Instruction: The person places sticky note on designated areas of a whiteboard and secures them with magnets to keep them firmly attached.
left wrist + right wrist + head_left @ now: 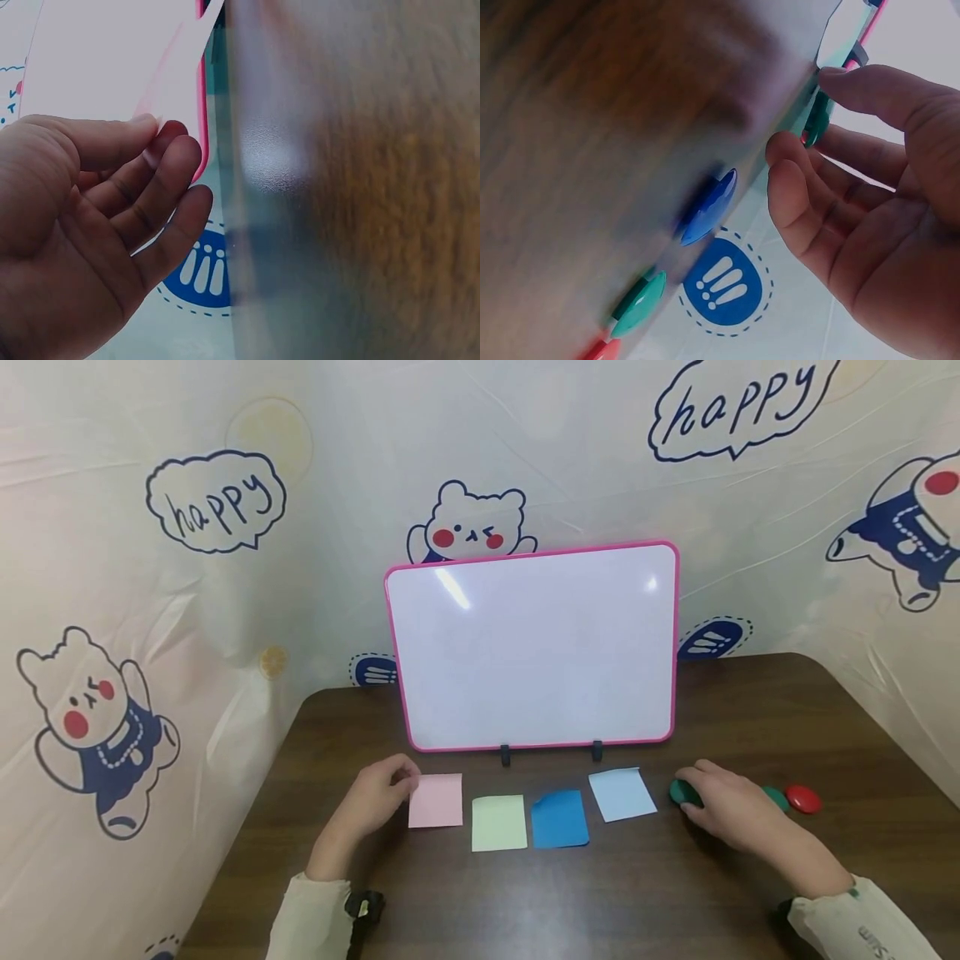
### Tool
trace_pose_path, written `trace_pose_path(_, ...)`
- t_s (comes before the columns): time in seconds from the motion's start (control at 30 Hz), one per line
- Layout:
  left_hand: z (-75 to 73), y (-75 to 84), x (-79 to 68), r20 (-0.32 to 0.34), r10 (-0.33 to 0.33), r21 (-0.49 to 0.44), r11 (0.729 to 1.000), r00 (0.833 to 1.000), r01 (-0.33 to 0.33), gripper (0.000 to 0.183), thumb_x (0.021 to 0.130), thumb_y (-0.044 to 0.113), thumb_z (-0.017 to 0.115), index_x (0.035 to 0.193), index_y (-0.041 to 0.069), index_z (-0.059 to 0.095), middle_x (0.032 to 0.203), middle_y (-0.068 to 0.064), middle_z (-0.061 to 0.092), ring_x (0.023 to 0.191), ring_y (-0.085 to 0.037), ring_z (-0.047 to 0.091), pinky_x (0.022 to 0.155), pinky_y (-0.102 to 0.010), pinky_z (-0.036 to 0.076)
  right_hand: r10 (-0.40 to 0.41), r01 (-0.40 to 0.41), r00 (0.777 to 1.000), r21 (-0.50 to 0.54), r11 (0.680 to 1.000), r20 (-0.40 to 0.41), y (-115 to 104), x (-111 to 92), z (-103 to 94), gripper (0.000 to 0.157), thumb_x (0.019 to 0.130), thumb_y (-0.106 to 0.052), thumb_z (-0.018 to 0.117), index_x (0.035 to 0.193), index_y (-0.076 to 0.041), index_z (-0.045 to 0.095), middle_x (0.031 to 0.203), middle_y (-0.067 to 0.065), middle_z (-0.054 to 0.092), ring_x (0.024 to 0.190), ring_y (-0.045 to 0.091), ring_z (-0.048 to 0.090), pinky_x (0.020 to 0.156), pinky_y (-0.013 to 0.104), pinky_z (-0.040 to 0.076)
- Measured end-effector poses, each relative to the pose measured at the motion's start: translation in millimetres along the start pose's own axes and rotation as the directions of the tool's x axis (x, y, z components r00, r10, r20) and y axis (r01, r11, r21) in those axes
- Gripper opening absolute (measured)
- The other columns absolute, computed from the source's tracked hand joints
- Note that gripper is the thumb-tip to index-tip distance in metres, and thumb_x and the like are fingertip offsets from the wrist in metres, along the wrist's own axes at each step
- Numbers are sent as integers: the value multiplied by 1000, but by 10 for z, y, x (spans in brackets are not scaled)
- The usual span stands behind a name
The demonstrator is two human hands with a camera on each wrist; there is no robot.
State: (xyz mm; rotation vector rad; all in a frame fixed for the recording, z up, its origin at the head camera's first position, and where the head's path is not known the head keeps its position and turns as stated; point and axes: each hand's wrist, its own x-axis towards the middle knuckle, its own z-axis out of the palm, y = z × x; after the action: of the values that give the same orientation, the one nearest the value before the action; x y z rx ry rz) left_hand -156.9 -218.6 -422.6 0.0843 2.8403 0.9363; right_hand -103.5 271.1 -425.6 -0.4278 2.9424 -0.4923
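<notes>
- Pictured at a dark wood table (675, 897), before a pink-framed whiteboard (536, 652) standing on small black feet (505, 756).
- Pinching the upper left corner of a pink sticky note (437, 802), leftmost of four in a row on the table, with the left hand (378, 795); thumb and forefinger nearly together, other fingers loosely bent.
- Holding a dark green magnet (684, 792), just right of a light-blue note (622, 794), between thumb and fingers of the right hand (731, 803), parted only around it.
- Lying between the pink and light-blue sheets: a pale green note (499, 823) and a blue note (561, 820).
- Seen clearly from the right wrist, beyond the fingers: a blue magnet (709, 208), a second green magnet (639, 304) and part of a red magnet (604, 350).
- Likely to handle as very light, limp paper, quick to crease or curl; best taken by a corner or edge, as shown, with a gentle pinch.
- Likely to feel hard, smooth and a little slippery, in the magnet's case; best gripped around the rim, thumb opposite fingers.
</notes>
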Motion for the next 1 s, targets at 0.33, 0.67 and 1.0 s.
trace_pose_path(0.33,-15,-12,46,-29,1,-32,999,1000,-2,8,99,13,65,107,15,68,94,-2,64,88,-23,58,82,-43,54,9,-9,1000,0,1000,-7,-15,57,-26,52,85,-20,83,126,4,62,110,17,63,89,27,61,80,55,56)
trace_pose_path(0.67,32,-16,31,-64,3,-78,997,998,-8,8,99,13,66,106,16,68,94,-1,64,87,-23,58,82,-42,54,17,-17,1000,5,1000,4,8,67,43,49,84,-23,83,123,2,64,103,8,61,83,21,57,76,49,57)
trace_pose_path(1.0,37,22,98,-114,12,-100,995,993,-23,7,99,15,66,106,17,68,97,0,66,88,-23,60,84,-44,55,-10,11,999,10,1000,-53,-33,104,1,49,83,-23,85,121,1,65,102,8,61,82,20,58,75,50,58)
